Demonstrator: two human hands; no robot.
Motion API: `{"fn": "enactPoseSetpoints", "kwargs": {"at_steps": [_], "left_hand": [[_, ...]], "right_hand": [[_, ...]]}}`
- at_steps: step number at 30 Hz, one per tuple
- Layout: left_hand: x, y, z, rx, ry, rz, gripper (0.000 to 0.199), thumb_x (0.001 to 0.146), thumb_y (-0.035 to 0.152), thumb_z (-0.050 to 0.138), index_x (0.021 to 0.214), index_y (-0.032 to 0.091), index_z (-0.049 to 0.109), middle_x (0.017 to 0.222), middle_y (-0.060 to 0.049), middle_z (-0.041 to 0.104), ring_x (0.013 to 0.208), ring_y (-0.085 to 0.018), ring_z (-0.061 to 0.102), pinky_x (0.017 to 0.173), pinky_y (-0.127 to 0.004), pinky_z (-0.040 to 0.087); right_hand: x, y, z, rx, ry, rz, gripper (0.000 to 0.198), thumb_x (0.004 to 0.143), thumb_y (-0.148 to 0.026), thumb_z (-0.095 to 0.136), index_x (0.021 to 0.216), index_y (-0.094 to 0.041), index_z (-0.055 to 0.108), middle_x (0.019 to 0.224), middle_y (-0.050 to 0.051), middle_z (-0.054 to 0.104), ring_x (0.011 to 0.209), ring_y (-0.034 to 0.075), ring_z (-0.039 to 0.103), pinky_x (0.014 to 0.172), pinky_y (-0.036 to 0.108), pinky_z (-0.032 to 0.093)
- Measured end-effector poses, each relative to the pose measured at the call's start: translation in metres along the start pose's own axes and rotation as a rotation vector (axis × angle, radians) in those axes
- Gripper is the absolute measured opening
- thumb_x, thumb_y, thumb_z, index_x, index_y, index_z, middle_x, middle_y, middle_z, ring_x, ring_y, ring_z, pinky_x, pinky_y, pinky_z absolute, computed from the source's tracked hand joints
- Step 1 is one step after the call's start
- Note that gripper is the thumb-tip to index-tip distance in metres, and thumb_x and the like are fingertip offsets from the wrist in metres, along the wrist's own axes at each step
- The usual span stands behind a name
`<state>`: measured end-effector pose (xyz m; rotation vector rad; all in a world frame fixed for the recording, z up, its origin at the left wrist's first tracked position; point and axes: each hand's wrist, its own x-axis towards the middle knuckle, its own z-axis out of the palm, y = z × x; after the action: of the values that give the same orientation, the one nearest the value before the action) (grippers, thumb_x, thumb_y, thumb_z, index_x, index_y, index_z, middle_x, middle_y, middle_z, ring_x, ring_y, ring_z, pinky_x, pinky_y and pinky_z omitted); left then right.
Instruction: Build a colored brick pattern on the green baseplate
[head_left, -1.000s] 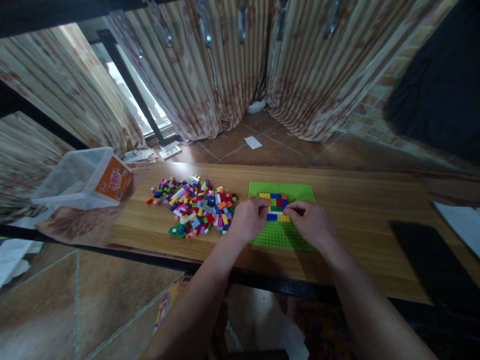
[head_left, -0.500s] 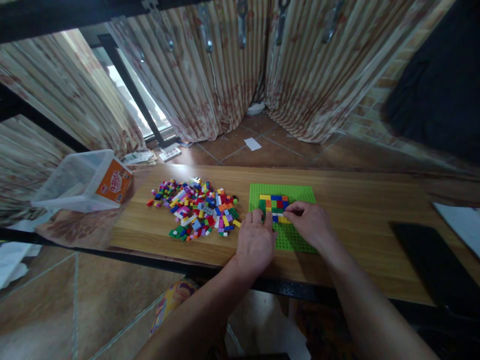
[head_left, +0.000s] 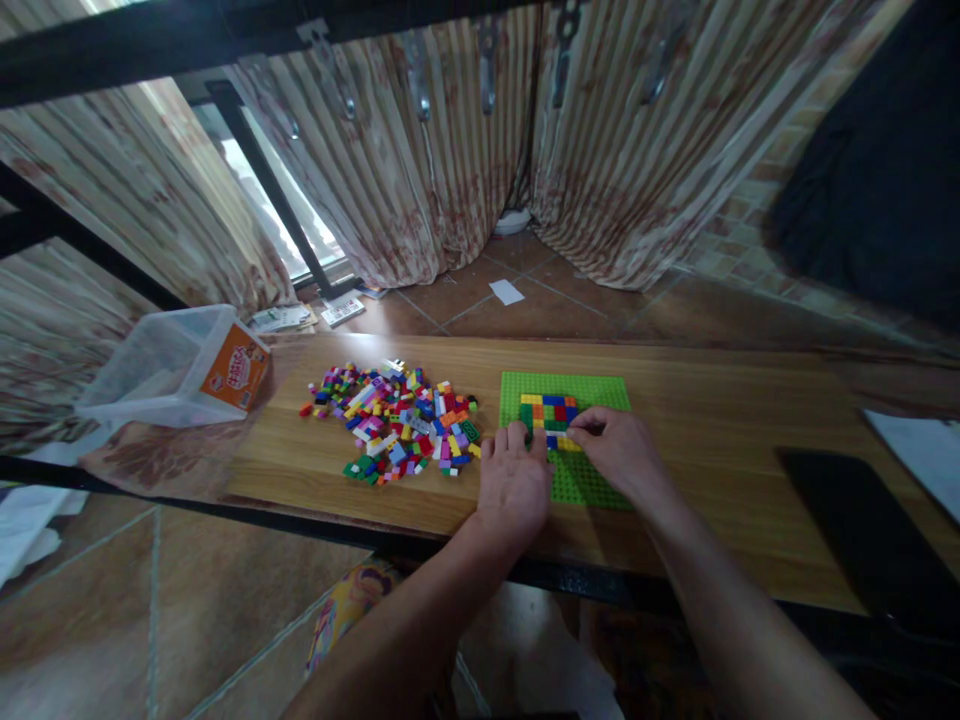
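My left hand [head_left: 514, 475] rests palm down over the left front of a green studded baseplate [head_left: 607, 388]. Its fingers are somewhat apart, and the index finger reaches the block of toy bricks [head_left: 550, 412] pressed onto the plate. Those bricks are yellow, orange, blue, red, green and white, set side by side. On the right side of the block, my right hand [head_left: 619, 445] has thumb and index finger pinched together at the edge bricks. Whatever lies between those fingertips is too small to make out. The hands cover the plate's front left corner and part of its right side.
A loose pile of mixed bricks [head_left: 409, 420] spreads over the wooden table [head_left: 712, 400] left of the plate. Farther left stands a clear plastic box [head_left: 176, 365] with an orange label. A black flat object [head_left: 862, 530] and white paper [head_left: 915, 445] lie at the right.
The whole view has shifted slightly downward in the picture. Both hands keep nearly the same places on the plate, and the bricks show no clear change.
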<state>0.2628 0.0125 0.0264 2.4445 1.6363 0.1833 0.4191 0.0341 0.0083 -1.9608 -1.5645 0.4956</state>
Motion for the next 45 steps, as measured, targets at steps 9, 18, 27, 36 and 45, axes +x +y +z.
{"fn": "enactPoseSetpoints", "kwargs": {"at_steps": [9, 18, 27, 36, 45], "left_hand": [[-0.005, -0.006, 0.006, -0.037, 0.083, 0.031, 0.040, 0.089, 0.036, 0.051, 0.127, 0.021, 0.054, 0.115, -0.011, 0.053, 0.109, -0.028, 0.049, 0.093, -0.046, 0.041], [-0.001, -0.018, 0.000, -0.193, 0.208, 0.040, 0.041, 0.089, 0.034, 0.052, 0.127, 0.020, 0.055, 0.108, -0.010, 0.060, 0.101, -0.024, 0.056, 0.090, -0.038, 0.047], [0.031, -0.081, -0.027, -0.530, 0.427, -0.254, 0.035, 0.083, 0.016, 0.053, 0.115, 0.013, 0.064, 0.095, -0.008, 0.068, 0.085, -0.017, 0.063, 0.082, -0.031, 0.051], [0.037, -0.121, -0.033, -0.496, 0.310, -0.245, 0.040, 0.076, 0.006, 0.049, 0.108, 0.017, 0.069, 0.100, -0.006, 0.072, 0.093, -0.018, 0.065, 0.089, -0.029, 0.050], [0.022, -0.114, -0.049, -0.317, 0.093, 0.034, 0.028, 0.071, 0.005, 0.049, 0.088, 0.018, 0.067, 0.093, -0.005, 0.069, 0.089, -0.018, 0.062, 0.084, -0.027, 0.048]], "right_hand": [[0.000, -0.001, 0.002, 0.015, -0.022, 0.006, 0.012, 0.074, -0.023, 0.057, 0.071, -0.020, 0.068, 0.071, 0.003, 0.071, 0.066, 0.018, 0.064, 0.065, 0.032, 0.045], [-0.004, 0.008, -0.009, 0.195, 0.073, 0.000, 0.022, 0.080, -0.036, 0.055, 0.082, -0.019, 0.070, 0.081, 0.006, 0.072, 0.073, 0.019, 0.065, 0.071, 0.033, 0.049], [0.002, -0.005, 0.013, -0.036, 0.019, -0.393, 0.048, 0.087, -0.045, 0.051, 0.127, -0.019, 0.056, 0.130, 0.013, 0.058, 0.123, 0.029, 0.050, 0.104, 0.049, 0.038], [0.003, 0.008, 0.014, -0.222, -0.183, -0.473, 0.056, 0.083, -0.050, 0.058, 0.130, -0.021, 0.053, 0.136, 0.012, 0.053, 0.127, 0.032, 0.046, 0.104, 0.052, 0.038], [-0.008, 0.015, 0.013, -0.249, -0.144, -0.468, 0.056, 0.081, -0.053, 0.057, 0.128, -0.022, 0.054, 0.132, 0.012, 0.056, 0.121, 0.033, 0.051, 0.099, 0.052, 0.041]]}}
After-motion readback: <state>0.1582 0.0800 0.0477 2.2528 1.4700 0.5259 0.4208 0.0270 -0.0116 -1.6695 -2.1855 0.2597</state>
